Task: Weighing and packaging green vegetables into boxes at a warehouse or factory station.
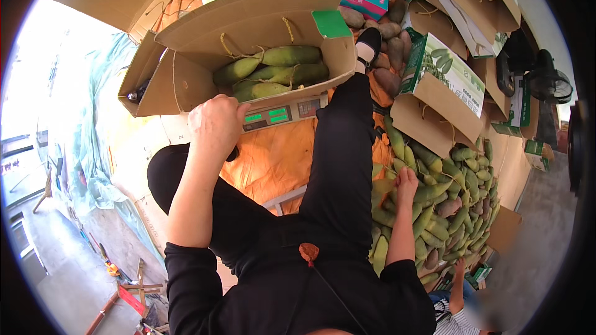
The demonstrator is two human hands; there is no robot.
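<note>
An open cardboard box (186, 80) stands in front of me on a digital scale (273, 118) with lit green digits. Several long green radishes (292, 56) lie inside it. My left hand (214, 123) is at the box's near edge, its fingers curled over the rim. To my right, my right hand (406, 185) is at the top of a big heap of green radishes (434, 192), fingers pinched together at the thin end of a radish. Just which radish it holds is hard to make out.
Printed cartons (447, 80) with rope handles crowd the right, beside brownish tubers (388, 80). A black fan (549, 77) stands at the far right. Orange sheeting (267, 161) covers the floor between my legs. Another person's arm (458, 285) shows at the lower right.
</note>
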